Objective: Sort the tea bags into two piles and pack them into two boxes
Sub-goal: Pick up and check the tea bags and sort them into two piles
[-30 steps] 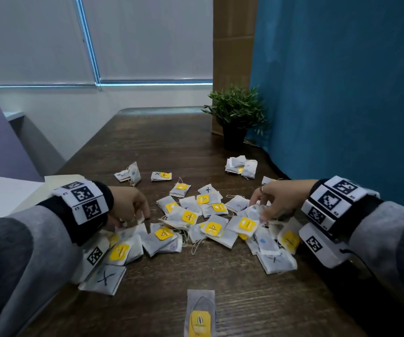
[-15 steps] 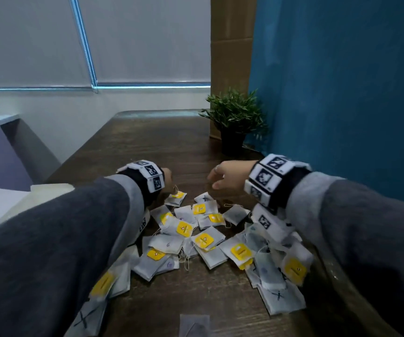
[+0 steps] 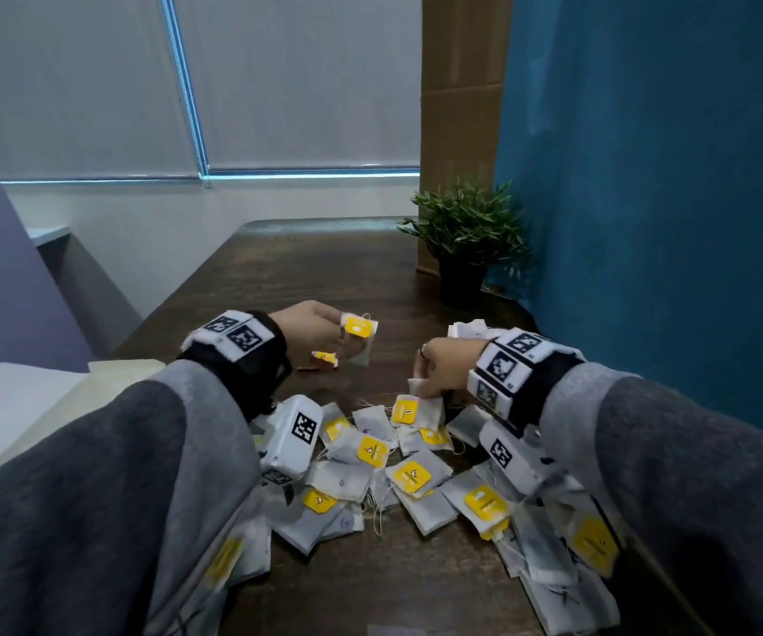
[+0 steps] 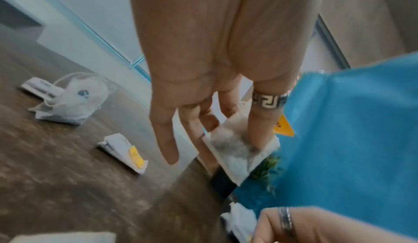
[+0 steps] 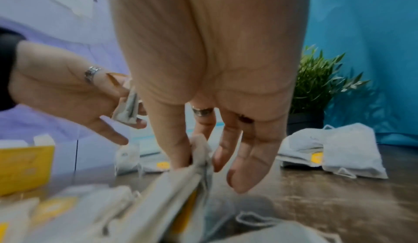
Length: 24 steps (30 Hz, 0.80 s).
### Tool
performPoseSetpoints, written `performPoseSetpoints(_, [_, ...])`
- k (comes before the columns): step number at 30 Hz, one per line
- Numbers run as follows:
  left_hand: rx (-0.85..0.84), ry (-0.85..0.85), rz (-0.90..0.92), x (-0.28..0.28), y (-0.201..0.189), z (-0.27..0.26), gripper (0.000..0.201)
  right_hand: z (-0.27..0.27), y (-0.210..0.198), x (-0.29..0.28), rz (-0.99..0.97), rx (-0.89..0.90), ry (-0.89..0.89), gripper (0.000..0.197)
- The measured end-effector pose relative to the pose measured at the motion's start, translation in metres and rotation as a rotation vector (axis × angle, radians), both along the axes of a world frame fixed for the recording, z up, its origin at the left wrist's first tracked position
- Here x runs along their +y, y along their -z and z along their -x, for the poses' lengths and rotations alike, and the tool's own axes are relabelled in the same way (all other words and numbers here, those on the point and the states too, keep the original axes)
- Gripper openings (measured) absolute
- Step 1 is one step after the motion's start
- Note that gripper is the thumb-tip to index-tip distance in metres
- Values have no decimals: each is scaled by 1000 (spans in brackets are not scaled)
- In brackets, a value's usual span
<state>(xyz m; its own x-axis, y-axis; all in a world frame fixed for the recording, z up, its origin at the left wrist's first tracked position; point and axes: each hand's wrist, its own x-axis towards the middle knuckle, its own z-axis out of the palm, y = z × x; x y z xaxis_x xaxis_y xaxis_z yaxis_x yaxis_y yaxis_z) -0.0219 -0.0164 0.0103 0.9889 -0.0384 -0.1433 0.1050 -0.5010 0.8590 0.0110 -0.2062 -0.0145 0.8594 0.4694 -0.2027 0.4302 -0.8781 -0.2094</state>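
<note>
Several white tea bags (image 3: 409, 475), many with yellow tags, lie heaped on the dark wooden table (image 3: 324, 268) between my forearms. My left hand (image 3: 345, 335) is raised beyond the heap and pinches one tea bag with a yellow tag (image 3: 360, 325); the left wrist view shows that bag (image 4: 242, 148) held between my fingers (image 4: 260, 121). My right hand (image 3: 420, 383) is at the heap's far edge and pinches the corner of another tea bag (image 3: 418, 410), seen between thumb and finger in the right wrist view (image 5: 200, 157).
A small separate pile of bags (image 3: 466, 330) lies at the back right by a potted plant (image 3: 466, 241). A few single bags (image 4: 65, 103) lie at the far left. A yellow box-like thing (image 5: 24, 166) stands left. A blue partition (image 3: 645, 176) borders the right.
Both hands left the near heap and reached to its far side. My left hand now holds a yellow-tagged bag up; my right hand has dropped and pinches a bag at the heap's far edge.
</note>
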Motion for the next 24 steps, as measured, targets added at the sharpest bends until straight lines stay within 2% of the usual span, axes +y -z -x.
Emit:
performPoseSetpoints(2, [-3,-10,319,1,-8,16,19,6,-11,-10,-154,-54,36,11])
performPoseSetpoints(4, [-24,-17,513,-1,-18,31,26,16,-26,-19,-438,-26,85,8])
performPoseSetpoints(6, [-38,-17,687,-1,-24,43,30,32,-42,-27,-798,138,135,13])
performPoseSetpoints(8, [32,-37,885,-1,-30,57,30,52,-55,-32,-1086,359,148,16])
performPoseSetpoints(10, [142,15,1090,1,-31,71,32,69,-62,-33,-1244,543,134,19])
performPoseSetpoints(12, [217,103,1207,3,-28,82,38,83,-64,-32,-1311,623,140,19])
performPoseSetpoints(14, [278,177,1273,4,-23,90,53,96,-61,-30,-1335,643,149,20])
performPoseSetpoints(15, [299,197,1281,5,-21,94,54,101,-59,-29,-1345,652,151,19])
performPoseSetpoints(18, [337,189,1293,0,-17,104,36,113,-53,-28,-1388,693,160,14])
performPoseSetpoints(20, [317,103,1297,-5,-15,109,28,117,-49,-29,-1417,725,173,18])
performPoseSetpoints(22, [274,-53,1212,-11,-13,111,7,120,-46,-30,-1440,753,185,22])
performPoseSetpoints(23, [250,-112,1164,-13,-12,111,7,121,-45,-31,-1449,760,190,24])
performPoseSetpoints(24, [234,-141,1119,-14,-10,111,15,122,-44,-31,-1456,759,195,27])
